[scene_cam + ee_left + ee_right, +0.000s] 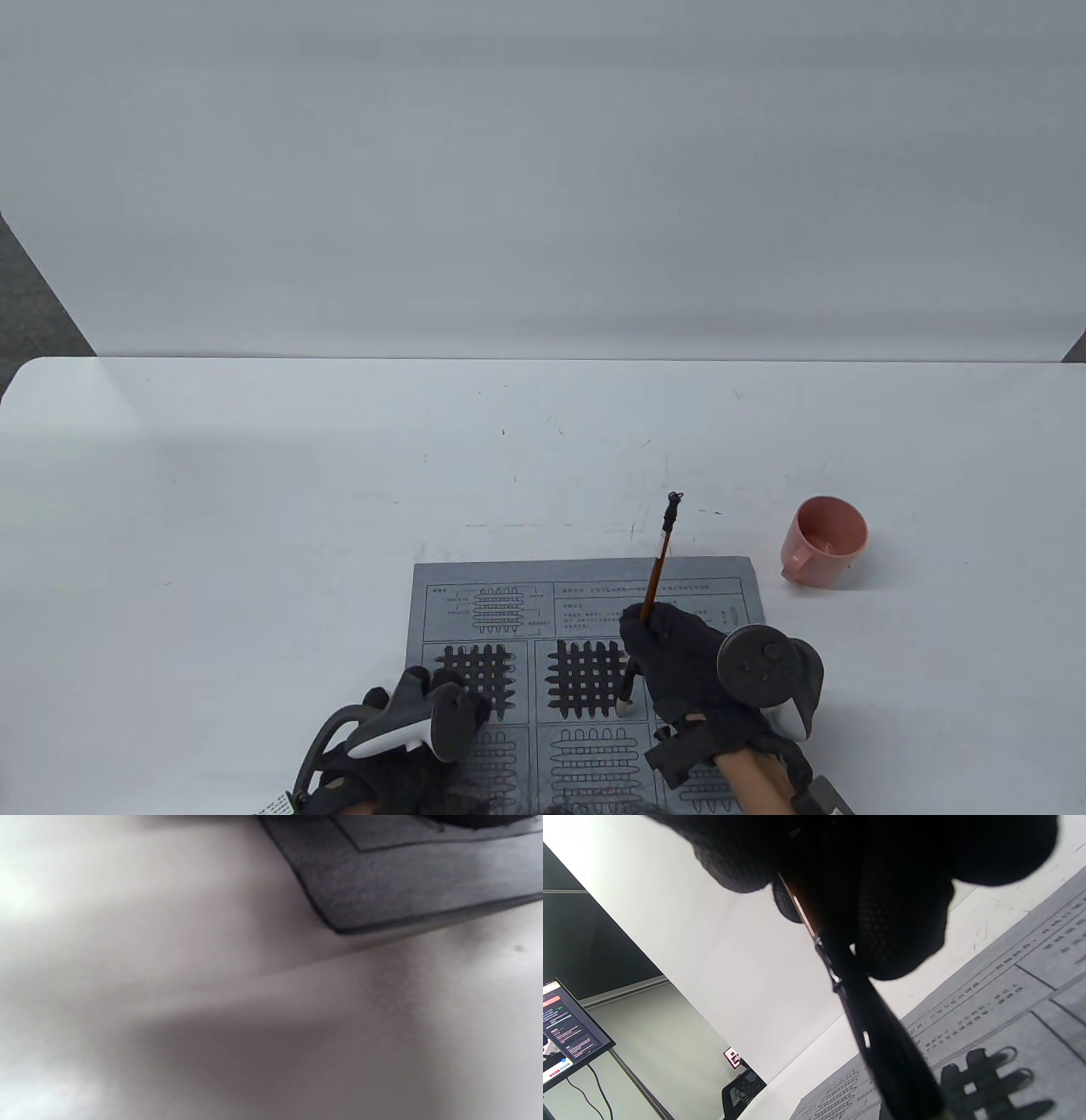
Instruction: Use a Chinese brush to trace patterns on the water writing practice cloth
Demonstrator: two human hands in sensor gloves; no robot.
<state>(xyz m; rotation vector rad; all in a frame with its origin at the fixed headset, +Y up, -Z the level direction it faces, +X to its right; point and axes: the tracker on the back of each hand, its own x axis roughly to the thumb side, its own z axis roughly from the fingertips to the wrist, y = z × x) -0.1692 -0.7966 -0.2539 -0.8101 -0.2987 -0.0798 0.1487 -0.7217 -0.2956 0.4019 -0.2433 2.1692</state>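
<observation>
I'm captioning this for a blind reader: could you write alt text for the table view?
A gloved right hand holds a Chinese brush with its tip on a grey practice cloth, beside two traced dark grid patterns. The left hand rests on the cloth's left side; a pink cup stands to the right.

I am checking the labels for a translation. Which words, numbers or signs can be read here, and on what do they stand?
None can be quoted.
Practice cloth: printed Chinese text in its top boxes, too small and blurred to read.
Monitor in the right wrist view: lines of screen text, too small to read.
Pink cup: no text visible.
</observation>
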